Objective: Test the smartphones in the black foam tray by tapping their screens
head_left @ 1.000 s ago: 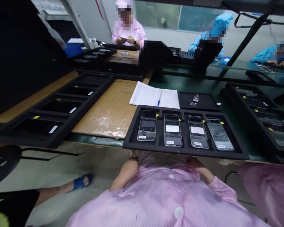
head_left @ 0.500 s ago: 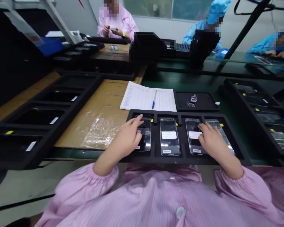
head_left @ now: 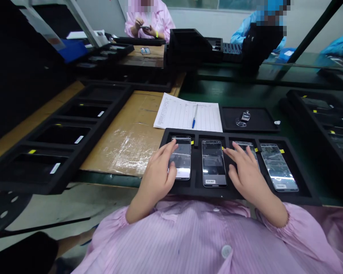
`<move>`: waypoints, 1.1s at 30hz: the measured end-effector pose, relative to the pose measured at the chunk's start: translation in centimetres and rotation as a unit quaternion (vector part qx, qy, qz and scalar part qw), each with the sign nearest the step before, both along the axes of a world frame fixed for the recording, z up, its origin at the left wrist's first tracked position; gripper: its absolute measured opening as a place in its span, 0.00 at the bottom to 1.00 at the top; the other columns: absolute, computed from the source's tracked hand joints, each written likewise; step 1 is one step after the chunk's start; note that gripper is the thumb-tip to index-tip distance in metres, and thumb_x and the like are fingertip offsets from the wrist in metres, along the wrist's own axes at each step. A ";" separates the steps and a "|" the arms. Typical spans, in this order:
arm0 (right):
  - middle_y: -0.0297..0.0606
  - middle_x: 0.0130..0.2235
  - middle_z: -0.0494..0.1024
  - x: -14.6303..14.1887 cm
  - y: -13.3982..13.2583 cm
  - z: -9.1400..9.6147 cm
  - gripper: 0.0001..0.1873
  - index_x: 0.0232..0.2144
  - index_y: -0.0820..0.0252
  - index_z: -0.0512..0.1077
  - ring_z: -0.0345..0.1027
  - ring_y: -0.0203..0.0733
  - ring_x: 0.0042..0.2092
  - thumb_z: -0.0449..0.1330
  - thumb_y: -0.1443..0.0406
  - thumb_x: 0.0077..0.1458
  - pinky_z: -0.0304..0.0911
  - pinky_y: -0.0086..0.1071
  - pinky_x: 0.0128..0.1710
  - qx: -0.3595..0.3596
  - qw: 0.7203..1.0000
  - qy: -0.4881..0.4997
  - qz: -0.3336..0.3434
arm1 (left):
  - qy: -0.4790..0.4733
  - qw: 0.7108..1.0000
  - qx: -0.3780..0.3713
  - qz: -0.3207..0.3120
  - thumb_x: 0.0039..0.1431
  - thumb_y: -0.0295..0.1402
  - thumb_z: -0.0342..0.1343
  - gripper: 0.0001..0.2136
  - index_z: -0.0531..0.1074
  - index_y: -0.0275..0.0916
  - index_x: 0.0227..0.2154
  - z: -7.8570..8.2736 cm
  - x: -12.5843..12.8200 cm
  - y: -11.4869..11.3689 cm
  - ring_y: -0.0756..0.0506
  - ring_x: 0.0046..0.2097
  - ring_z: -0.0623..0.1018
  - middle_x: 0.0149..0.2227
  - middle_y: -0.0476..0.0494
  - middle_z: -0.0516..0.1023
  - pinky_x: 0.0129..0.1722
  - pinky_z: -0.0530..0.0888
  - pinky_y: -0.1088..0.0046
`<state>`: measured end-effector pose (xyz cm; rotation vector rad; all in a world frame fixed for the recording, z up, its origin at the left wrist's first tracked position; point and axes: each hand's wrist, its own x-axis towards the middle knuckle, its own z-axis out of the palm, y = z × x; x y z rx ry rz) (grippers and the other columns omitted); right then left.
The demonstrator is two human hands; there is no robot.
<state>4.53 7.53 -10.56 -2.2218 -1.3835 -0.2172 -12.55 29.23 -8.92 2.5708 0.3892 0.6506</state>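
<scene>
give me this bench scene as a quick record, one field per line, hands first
left hand: over leftmost phone, contact unclear
right hand: over third phone, fingers spread, partly covering it; contact unclear
front tray: black, four phones, one per compartment
behind front tray: paper form with blue pen on it; small tray holding a small item, unidentified
left side: cardboard sheet, long black tray
far side: person in pink holding a small device
</scene>
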 end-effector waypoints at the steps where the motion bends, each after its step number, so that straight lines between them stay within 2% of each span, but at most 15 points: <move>1: 0.46 0.57 0.77 -0.3 -0.6 -0.1 0.23 0.60 0.63 0.63 0.57 0.56 0.69 0.47 0.70 0.64 0.50 0.66 0.68 0.027 1.000 0.008 -0.004 | -0.010 1.000 0.002 0.006 0.67 0.28 0.43 0.24 0.59 0.37 0.65 -0.4 -0.1 -0.2 0.40 0.65 0.69 0.62 0.36 0.72 0.64 0.68 0.53; 7: 0.43 0.52 0.80 -0.2 -3.5 -1.3 0.24 0.61 0.57 0.65 0.64 0.53 0.65 0.52 0.70 0.64 0.54 0.62 0.67 0.202 0.977 0.014 -0.069 | -0.063 0.996 0.000 0.055 0.67 0.27 0.43 0.21 0.65 0.34 0.61 -2.4 0.7 -0.4 0.40 0.66 0.68 0.61 0.34 0.72 0.64 0.68 0.54; 11: 0.44 0.51 0.80 2.7 -6.3 -1.5 0.24 0.60 0.59 0.67 0.74 0.51 0.56 0.55 0.70 0.61 0.60 0.57 0.63 0.325 0.924 -0.024 -0.200 | -0.080 0.994 -0.019 0.077 0.68 0.31 0.45 0.19 0.68 0.37 0.58 -2.9 0.8 0.1 0.39 0.65 0.69 0.60 0.37 0.74 0.65 0.68 0.53; 14: 0.44 0.47 0.82 5.3 -9.0 -1.5 0.21 0.55 0.62 0.71 0.77 0.50 0.52 0.56 0.70 0.59 0.63 0.53 0.60 0.372 0.880 -0.051 -0.291 | -0.083 0.991 -0.053 0.090 0.67 0.34 0.46 0.18 0.71 0.39 0.56 -3.2 0.7 0.6 0.38 0.65 0.70 0.59 0.38 0.75 0.65 0.67 0.51; 17: 0.45 0.46 0.82 7.0 -10.8 -2.0 0.20 0.52 0.62 0.71 0.77 0.50 0.51 0.54 0.69 0.58 0.64 0.52 0.59 0.367 0.869 -0.024 -0.331 | -0.077 0.986 -0.103 0.109 0.66 0.36 0.47 0.18 0.72 0.41 0.56 -3.4 0.7 1.0 0.37 0.64 0.70 0.60 0.39 0.74 0.66 0.67 0.49; 21: 0.46 0.47 0.82 7.4 -11.1 -2.9 0.19 0.52 0.60 0.70 0.75 0.51 0.53 0.54 0.67 0.58 0.64 0.52 0.58 0.304 0.894 0.062 -0.325 | -0.066 0.980 -0.146 0.122 0.66 0.35 0.48 0.19 0.72 0.41 0.56 -3.4 0.6 1.1 0.36 0.65 0.69 0.63 0.38 0.71 0.67 0.64 0.46; 25: 0.46 0.48 0.82 7.1 -10.7 -3.0 0.19 0.52 0.59 0.69 0.72 0.52 0.57 0.53 0.66 0.59 0.61 0.53 0.60 0.267 0.913 0.064 -0.303 | -0.053 0.978 -0.154 0.128 0.68 0.37 0.47 0.18 0.71 0.45 0.56 -3.3 0.6 1.0 0.36 0.66 0.67 0.63 0.40 0.70 0.68 0.63 0.45; 33: 0.47 0.49 0.82 7.1 -11.0 -3.2 0.20 0.53 0.59 0.69 0.73 0.52 0.57 0.53 0.66 0.59 0.61 0.53 0.60 0.270 0.910 0.080 -0.303 | -0.051 0.976 -0.155 0.144 0.66 0.36 0.48 0.19 0.72 0.41 0.56 -3.3 0.6 1.0 0.35 0.67 0.67 0.64 0.38 0.69 0.68 0.62 0.45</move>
